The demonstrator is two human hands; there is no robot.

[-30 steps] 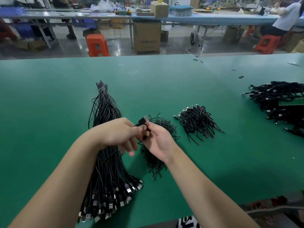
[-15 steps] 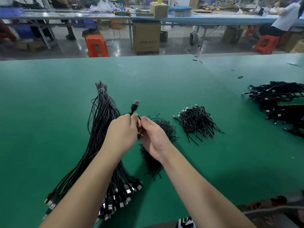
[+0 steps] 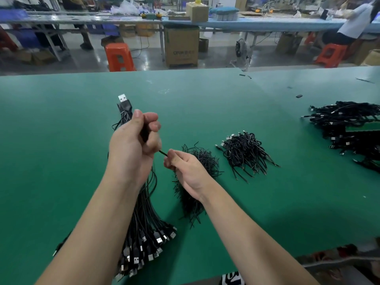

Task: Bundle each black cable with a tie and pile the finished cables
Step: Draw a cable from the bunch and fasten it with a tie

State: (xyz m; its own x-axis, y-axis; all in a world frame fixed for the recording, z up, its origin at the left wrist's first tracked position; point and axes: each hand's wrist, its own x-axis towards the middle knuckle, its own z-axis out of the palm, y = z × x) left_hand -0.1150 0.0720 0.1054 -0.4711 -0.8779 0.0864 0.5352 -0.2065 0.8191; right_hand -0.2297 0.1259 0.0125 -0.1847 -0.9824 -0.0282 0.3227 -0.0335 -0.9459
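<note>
My left hand (image 3: 133, 145) is raised over the green table (image 3: 61, 140) and grips a folded black cable (image 3: 125, 103), whose USB plug sticks up past my thumb. My right hand (image 3: 185, 167) pinches a thin black tie (image 3: 163, 153) that runs into my left fist. Under my left forearm lies a long bunch of loose black cables (image 3: 148, 229) with USB plugs fanned toward me. A heap of black ties (image 3: 195, 177) sits beneath my right hand. To its right lies a pile of bundled cables (image 3: 244, 153).
A larger heap of black cables (image 3: 347, 128) lies at the table's right edge. Small dark scraps (image 3: 299, 96) dot the far right of the table. Beyond the table stand orange stools (image 3: 119, 56), a cardboard box (image 3: 182, 46) and a seated person (image 3: 353, 23).
My left hand rose and turned, lifting the cable so its plug points up and away. My right hand slid down and right, pulling a tie out taut from my left fist.
</note>
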